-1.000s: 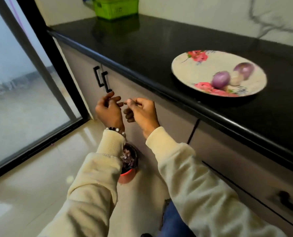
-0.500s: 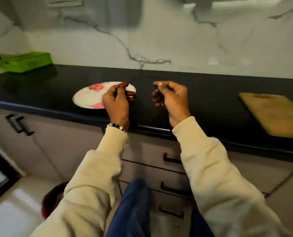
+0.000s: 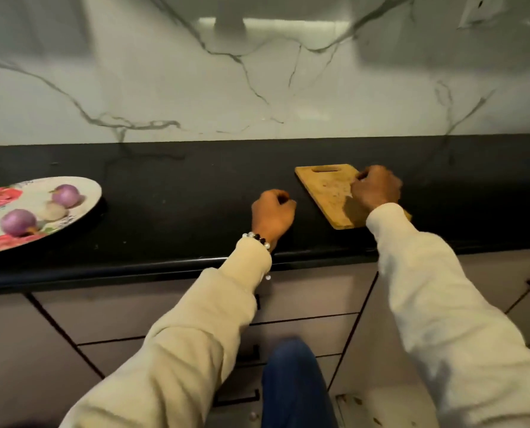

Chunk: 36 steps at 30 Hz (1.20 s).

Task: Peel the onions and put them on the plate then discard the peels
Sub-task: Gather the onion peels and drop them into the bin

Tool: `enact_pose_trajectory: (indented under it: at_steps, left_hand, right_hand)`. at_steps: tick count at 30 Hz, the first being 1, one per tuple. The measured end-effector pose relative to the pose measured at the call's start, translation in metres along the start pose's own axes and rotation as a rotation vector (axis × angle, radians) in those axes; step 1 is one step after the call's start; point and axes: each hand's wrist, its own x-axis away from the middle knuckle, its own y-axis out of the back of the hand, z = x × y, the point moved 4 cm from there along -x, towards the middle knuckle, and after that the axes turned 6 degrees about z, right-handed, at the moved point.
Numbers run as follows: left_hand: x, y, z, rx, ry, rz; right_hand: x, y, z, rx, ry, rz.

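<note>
A floral plate, white with pink-red flowers, lies flat at the left of the black counter, partly cut off by the frame edge. On it sit 3 peeled onions: 1 purple onion toward the back, 1 purple onion nearer the front, and a pale onion between them, touching or nearly touching the back one.

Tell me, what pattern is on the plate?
Red-pink flowers on a cream plate, seen from the head camera.
</note>
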Motion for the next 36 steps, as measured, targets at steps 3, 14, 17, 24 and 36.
enact_pose_trajectory:
  at_steps: [3,14,17,24,36]
  left_hand:
    - [-0.013,-0.015,-0.007,-0.04,0.023,0.107]
    - [-0.034,-0.052,-0.045,0.398,0.215,0.24]
    - [-0.035,-0.044,-0.045,0.468,0.264,0.2]
    - [-0.033,0.017,-0.024,0.539,0.392,0.103]
    - [0.014,0.118,0.006,0.794,0.486,-0.064]
  right_hand:
    - [-0.017,-0.005,-0.022,0.242,-0.174,0.172]
    - [-0.027,-0.01,-0.022,0.143,-0.15,0.134]
    - [-0.025,-0.013,-0.02,0.022,-0.171,0.136]
    - [-0.032,-0.042,0.018,-0.164,-0.02,0.226]
    - [0.001,-0.113,0.111,-0.184,0.324,0.607]
